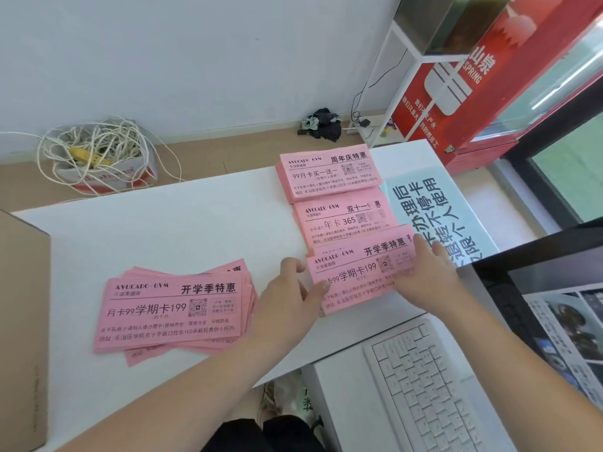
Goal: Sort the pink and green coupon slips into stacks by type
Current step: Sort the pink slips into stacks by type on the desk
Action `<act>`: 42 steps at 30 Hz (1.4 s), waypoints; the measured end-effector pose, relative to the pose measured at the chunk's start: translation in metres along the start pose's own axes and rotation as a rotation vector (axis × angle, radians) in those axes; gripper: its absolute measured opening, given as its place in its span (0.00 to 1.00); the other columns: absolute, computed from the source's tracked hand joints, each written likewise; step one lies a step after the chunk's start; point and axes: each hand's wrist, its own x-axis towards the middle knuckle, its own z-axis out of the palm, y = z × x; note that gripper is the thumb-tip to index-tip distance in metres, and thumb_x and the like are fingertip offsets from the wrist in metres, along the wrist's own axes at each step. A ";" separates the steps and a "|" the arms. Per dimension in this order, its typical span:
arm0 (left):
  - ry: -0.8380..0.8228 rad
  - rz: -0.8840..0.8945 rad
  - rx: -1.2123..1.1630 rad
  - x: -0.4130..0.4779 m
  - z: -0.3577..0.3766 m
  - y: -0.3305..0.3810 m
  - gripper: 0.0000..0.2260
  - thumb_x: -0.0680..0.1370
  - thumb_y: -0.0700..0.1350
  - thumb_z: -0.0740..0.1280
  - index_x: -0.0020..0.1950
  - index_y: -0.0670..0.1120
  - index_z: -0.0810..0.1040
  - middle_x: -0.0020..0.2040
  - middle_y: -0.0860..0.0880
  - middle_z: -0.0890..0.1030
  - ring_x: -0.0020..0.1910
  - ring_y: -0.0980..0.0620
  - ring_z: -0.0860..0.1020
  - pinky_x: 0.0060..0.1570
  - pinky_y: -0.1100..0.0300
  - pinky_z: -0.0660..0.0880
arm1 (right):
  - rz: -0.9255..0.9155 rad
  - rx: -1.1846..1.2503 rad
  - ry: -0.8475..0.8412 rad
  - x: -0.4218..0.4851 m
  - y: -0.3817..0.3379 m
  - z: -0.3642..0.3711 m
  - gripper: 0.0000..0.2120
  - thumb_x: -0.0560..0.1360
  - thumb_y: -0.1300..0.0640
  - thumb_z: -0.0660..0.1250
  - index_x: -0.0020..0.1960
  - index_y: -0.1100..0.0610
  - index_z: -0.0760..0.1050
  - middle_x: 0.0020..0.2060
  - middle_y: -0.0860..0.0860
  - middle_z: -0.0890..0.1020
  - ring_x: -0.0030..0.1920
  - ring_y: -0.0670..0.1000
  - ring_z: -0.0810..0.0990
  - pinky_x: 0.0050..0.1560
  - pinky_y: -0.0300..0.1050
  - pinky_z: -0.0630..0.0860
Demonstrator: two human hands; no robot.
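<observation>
The near stack (359,275) is lying at the right of the desk (195,230), closest of 3 pink stacks set in a column. The middle stack (346,223) and far stack (326,174) are sitting behind it. The left hand (290,288) is pinching its left edge, thumb on top. The right hand (430,265) is pressing straight fingers against its right edge. A fanned loose pile (173,308) is lying at the left, apparently unsorted. No green slips are showing. Judged progress: partway, with that pile remaining.
</observation>
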 end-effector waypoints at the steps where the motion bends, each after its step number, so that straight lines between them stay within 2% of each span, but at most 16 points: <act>1: -0.032 0.051 0.093 -0.001 -0.003 0.000 0.25 0.80 0.61 0.67 0.71 0.52 0.63 0.50 0.57 0.78 0.49 0.54 0.80 0.46 0.56 0.74 | -0.003 -0.001 -0.075 0.001 0.001 -0.005 0.47 0.70 0.51 0.74 0.81 0.44 0.50 0.80 0.57 0.50 0.78 0.64 0.56 0.71 0.63 0.68; 3: -0.115 0.149 0.289 0.002 -0.003 0.001 0.37 0.77 0.65 0.66 0.79 0.55 0.52 0.63 0.54 0.75 0.61 0.50 0.77 0.56 0.53 0.74 | -0.004 -0.038 -0.231 0.001 0.001 -0.013 0.64 0.63 0.44 0.82 0.81 0.38 0.38 0.81 0.52 0.34 0.81 0.63 0.48 0.75 0.66 0.64; 6: -0.175 0.186 0.445 0.004 0.007 0.008 0.48 0.73 0.70 0.66 0.81 0.58 0.40 0.71 0.50 0.70 0.66 0.47 0.73 0.61 0.50 0.75 | -0.027 -0.198 -0.336 0.001 -0.003 -0.017 0.73 0.58 0.44 0.86 0.79 0.33 0.31 0.78 0.52 0.26 0.81 0.64 0.41 0.77 0.66 0.57; 8: -0.191 0.196 0.477 0.002 0.015 0.012 0.50 0.71 0.70 0.68 0.82 0.57 0.39 0.71 0.49 0.69 0.65 0.47 0.72 0.60 0.49 0.75 | -0.048 -0.209 -0.307 0.003 -0.008 -0.016 0.74 0.57 0.45 0.87 0.78 0.31 0.31 0.80 0.54 0.30 0.81 0.65 0.45 0.76 0.66 0.59; 12: -0.166 0.208 0.578 0.008 0.023 0.017 0.44 0.77 0.63 0.67 0.82 0.52 0.43 0.68 0.45 0.72 0.60 0.44 0.75 0.54 0.49 0.78 | -0.091 -0.099 -0.243 0.012 -0.007 -0.018 0.71 0.57 0.49 0.87 0.80 0.34 0.38 0.76 0.53 0.58 0.68 0.57 0.71 0.68 0.61 0.73; 19: -0.180 0.252 0.694 0.020 0.023 0.025 0.36 0.81 0.58 0.64 0.82 0.52 0.47 0.63 0.45 0.77 0.57 0.42 0.79 0.45 0.54 0.71 | -0.116 -0.104 -0.200 0.016 -0.006 -0.022 0.64 0.61 0.49 0.85 0.82 0.37 0.44 0.68 0.53 0.67 0.57 0.54 0.72 0.63 0.56 0.75; 23: -0.200 0.254 0.718 0.019 0.018 0.027 0.40 0.80 0.62 0.65 0.82 0.52 0.45 0.62 0.46 0.77 0.57 0.42 0.79 0.46 0.53 0.72 | -0.107 -0.157 -0.198 0.017 -0.004 -0.022 0.67 0.60 0.49 0.86 0.81 0.39 0.40 0.70 0.57 0.66 0.63 0.58 0.74 0.62 0.58 0.76; 24: -0.188 0.241 0.709 0.018 0.015 0.026 0.43 0.78 0.64 0.66 0.82 0.52 0.44 0.63 0.46 0.75 0.57 0.43 0.78 0.49 0.52 0.74 | -0.092 -0.190 -0.200 0.017 -0.007 -0.022 0.70 0.59 0.48 0.86 0.81 0.40 0.36 0.75 0.59 0.61 0.69 0.62 0.70 0.65 0.61 0.74; 26: -0.113 0.258 0.708 0.017 0.008 0.025 0.49 0.73 0.68 0.69 0.81 0.53 0.42 0.68 0.47 0.68 0.62 0.44 0.72 0.57 0.49 0.74 | -0.151 -0.321 -0.157 0.018 -0.014 -0.021 0.74 0.58 0.45 0.86 0.79 0.41 0.29 0.81 0.58 0.43 0.81 0.65 0.50 0.75 0.67 0.60; 27: -0.075 0.294 0.713 0.019 0.005 0.025 0.52 0.71 0.69 0.70 0.81 0.53 0.41 0.72 0.46 0.62 0.67 0.44 0.67 0.63 0.48 0.71 | -0.237 -0.393 -0.125 0.018 -0.019 -0.020 0.75 0.58 0.43 0.85 0.78 0.41 0.26 0.81 0.56 0.36 0.82 0.62 0.40 0.79 0.67 0.51; 29: -0.073 0.367 0.701 0.027 0.005 0.022 0.55 0.70 0.68 0.71 0.82 0.53 0.37 0.80 0.46 0.48 0.78 0.42 0.53 0.76 0.46 0.60 | -0.443 -0.480 -0.104 0.018 -0.030 -0.015 0.74 0.59 0.40 0.84 0.78 0.40 0.24 0.81 0.51 0.33 0.80 0.56 0.31 0.80 0.63 0.41; 31: -0.127 0.411 0.692 0.034 0.009 0.020 0.56 0.70 0.66 0.73 0.82 0.53 0.36 0.83 0.45 0.44 0.81 0.44 0.45 0.80 0.47 0.52 | -0.579 -0.533 -0.127 0.021 -0.038 -0.009 0.72 0.60 0.40 0.83 0.79 0.41 0.27 0.83 0.49 0.41 0.82 0.54 0.36 0.81 0.60 0.41; 35: -0.101 0.443 0.631 0.041 0.017 0.015 0.54 0.70 0.62 0.75 0.83 0.49 0.41 0.77 0.47 0.59 0.76 0.45 0.58 0.76 0.50 0.60 | -0.599 -0.560 -0.164 0.027 -0.043 -0.008 0.70 0.60 0.41 0.83 0.82 0.43 0.34 0.79 0.45 0.58 0.81 0.50 0.52 0.81 0.55 0.49; 37: -0.104 0.429 0.601 0.043 0.017 0.011 0.55 0.69 0.62 0.75 0.83 0.50 0.40 0.78 0.49 0.59 0.77 0.46 0.57 0.77 0.51 0.59 | -0.583 -0.596 -0.168 0.026 -0.045 -0.010 0.70 0.60 0.40 0.83 0.82 0.45 0.34 0.80 0.46 0.56 0.81 0.51 0.51 0.81 0.56 0.48; 40: -0.162 0.381 0.505 0.035 0.010 0.011 0.58 0.68 0.67 0.74 0.82 0.54 0.37 0.83 0.50 0.44 0.82 0.49 0.44 0.81 0.51 0.48 | -0.522 -0.654 -0.224 0.018 -0.055 -0.012 0.76 0.58 0.37 0.83 0.80 0.48 0.26 0.83 0.50 0.41 0.82 0.53 0.38 0.81 0.60 0.42; 42: -0.158 0.376 0.389 0.018 -0.008 0.009 0.53 0.71 0.69 0.70 0.83 0.55 0.39 0.83 0.54 0.38 0.81 0.55 0.40 0.80 0.55 0.42 | -0.505 -0.676 -0.252 0.008 -0.071 -0.014 0.76 0.58 0.36 0.83 0.79 0.48 0.24 0.81 0.51 0.34 0.81 0.54 0.32 0.81 0.62 0.40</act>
